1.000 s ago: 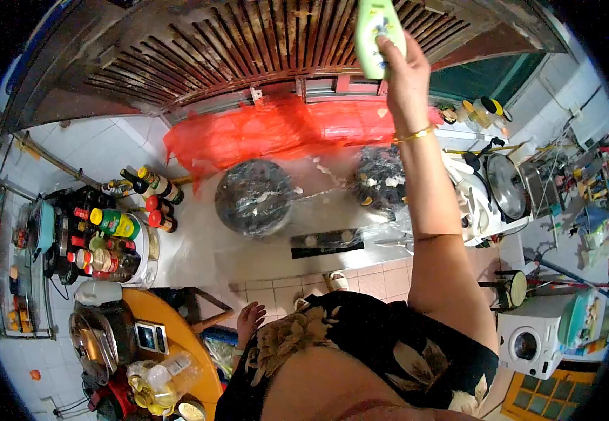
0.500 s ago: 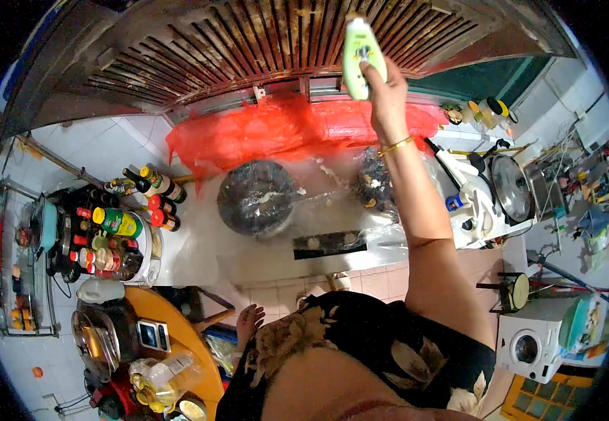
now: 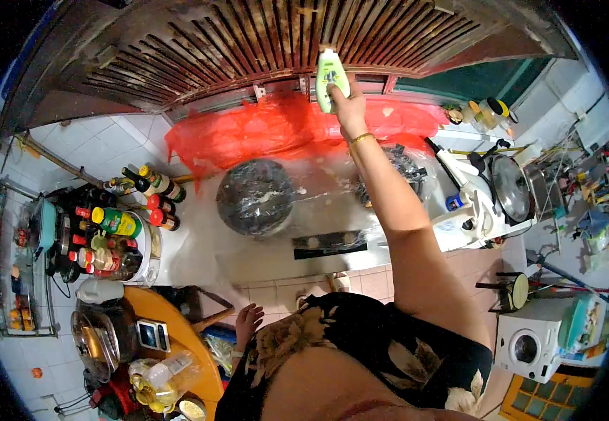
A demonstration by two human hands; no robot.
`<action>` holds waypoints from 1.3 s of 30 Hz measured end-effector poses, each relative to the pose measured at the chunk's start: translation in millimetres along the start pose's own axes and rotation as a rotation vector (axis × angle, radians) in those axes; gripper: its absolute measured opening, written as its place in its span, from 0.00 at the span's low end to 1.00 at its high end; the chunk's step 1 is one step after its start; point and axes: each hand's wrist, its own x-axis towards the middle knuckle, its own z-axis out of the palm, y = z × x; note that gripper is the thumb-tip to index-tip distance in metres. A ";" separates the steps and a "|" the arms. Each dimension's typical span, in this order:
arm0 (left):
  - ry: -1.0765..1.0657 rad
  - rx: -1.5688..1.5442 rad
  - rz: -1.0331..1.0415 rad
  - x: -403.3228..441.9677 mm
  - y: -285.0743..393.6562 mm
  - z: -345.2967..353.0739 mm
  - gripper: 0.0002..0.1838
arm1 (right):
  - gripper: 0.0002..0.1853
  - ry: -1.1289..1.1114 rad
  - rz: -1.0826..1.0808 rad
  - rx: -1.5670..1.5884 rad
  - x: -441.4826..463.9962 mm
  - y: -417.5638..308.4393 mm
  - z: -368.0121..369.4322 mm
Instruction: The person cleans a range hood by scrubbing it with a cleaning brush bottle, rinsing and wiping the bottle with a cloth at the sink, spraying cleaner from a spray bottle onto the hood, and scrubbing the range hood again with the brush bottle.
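My right hand (image 3: 348, 109) is wrapped round a light green plastic bottle (image 3: 331, 88) with a white top. The arm is stretched out, and the bottle's top points up at the slats of the greasy range hood (image 3: 283, 42). Below the hand, red plastic film (image 3: 248, 133) covers the wall behind the stove. Clear film lies over the stove and its left burner (image 3: 256, 196); my right forearm partly hides the right burner (image 3: 399, 172). My left hand (image 3: 249, 321) hangs low beside my body, holding nothing, with its fingers apart.
Sauce bottles and jars (image 3: 115, 221) crowd the counter at left. A round wooden table (image 3: 203, 351) with a digital scale (image 3: 153, 335) is at lower left. To the right are a pot lid (image 3: 512, 188), a stool (image 3: 515, 292) and a washing machine (image 3: 529, 347).
My right hand has moved left and slightly down with the green bottle, along the hood's slats. My left hand has stayed almost in place.
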 end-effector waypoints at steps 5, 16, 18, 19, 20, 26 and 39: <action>0.037 0.025 0.017 -20.0 13.5 12.2 0.23 | 0.20 -0.012 0.201 -0.126 26.9 78.5 -27.3; 0.050 0.067 0.068 -17.5 5.3 13.1 0.21 | 0.17 -0.163 0.356 0.070 -0.6 -107.6 26.4; 0.108 0.196 0.102 -20.1 10.2 21.0 0.20 | 0.17 -0.255 0.228 0.161 -8.5 -141.3 28.1; 0.110 0.191 0.101 -18.1 10.6 18.8 0.20 | 0.18 -0.271 0.160 0.166 -14.5 -163.4 30.5; 0.082 0.118 0.083 -15.9 10.7 13.5 0.20 | 0.19 -0.288 0.094 0.171 -21.0 -184.8 33.4; 0.062 0.106 0.104 -12.9 12.2 9.7 0.21 | 0.24 -0.237 -0.272 0.040 -54.7 -235.3 63.4; 0.204 0.128 0.054 -45.8 -14.3 -25.6 0.20 | 0.29 -0.070 -0.069 -0.175 -13.9 75.0 58.0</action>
